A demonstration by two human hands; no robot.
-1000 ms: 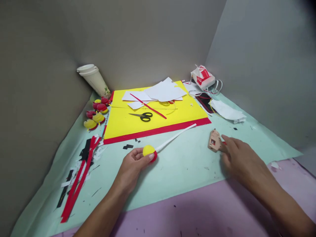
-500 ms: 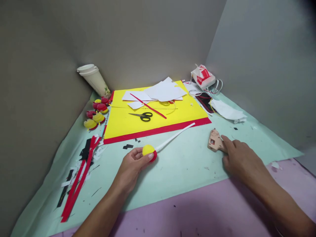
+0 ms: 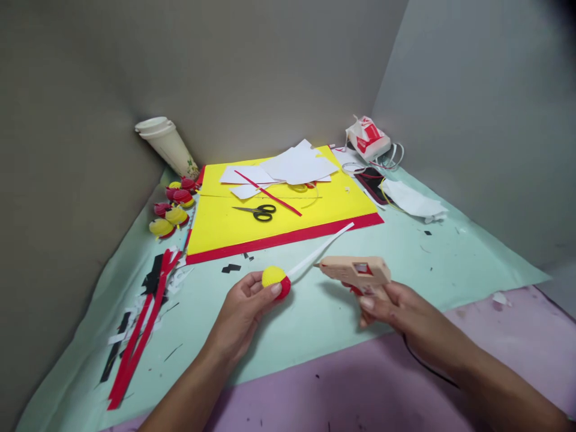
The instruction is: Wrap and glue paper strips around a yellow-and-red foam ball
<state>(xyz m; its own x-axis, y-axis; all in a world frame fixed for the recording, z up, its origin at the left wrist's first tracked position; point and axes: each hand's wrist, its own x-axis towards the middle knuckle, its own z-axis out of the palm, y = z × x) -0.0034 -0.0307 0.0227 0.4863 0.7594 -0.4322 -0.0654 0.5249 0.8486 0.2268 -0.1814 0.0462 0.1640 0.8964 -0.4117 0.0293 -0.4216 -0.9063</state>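
My left hand (image 3: 247,306) is closed around a small yellow-and-red ball-like piece (image 3: 273,278), thumb on its red part. From the piece's right side a white strip (image 3: 321,249) runs out toward the yellow board. My right hand (image 3: 391,306) grips the handle of a beige hot glue gun (image 3: 355,271). The gun's nozzle points left, close to the white strip and a short way right of the ball piece; I cannot tell whether it touches the strip. The fingers around the handle are partly hidden behind it.
A yellow board (image 3: 225,231) with a red edge carries black scissors (image 3: 262,212), white sheets (image 3: 299,163) and a thin red strip. At left lie red strips (image 3: 139,342), several small yellow-and-red pieces (image 3: 162,227) and a leaning cup (image 3: 173,150). A phone (image 3: 371,183) and tissue (image 3: 416,201) lie right.
My right hand has lifted the glue gun from the table, moved it left and turned its nozzle toward the white strip. My left hand with the ball piece has barely shifted.
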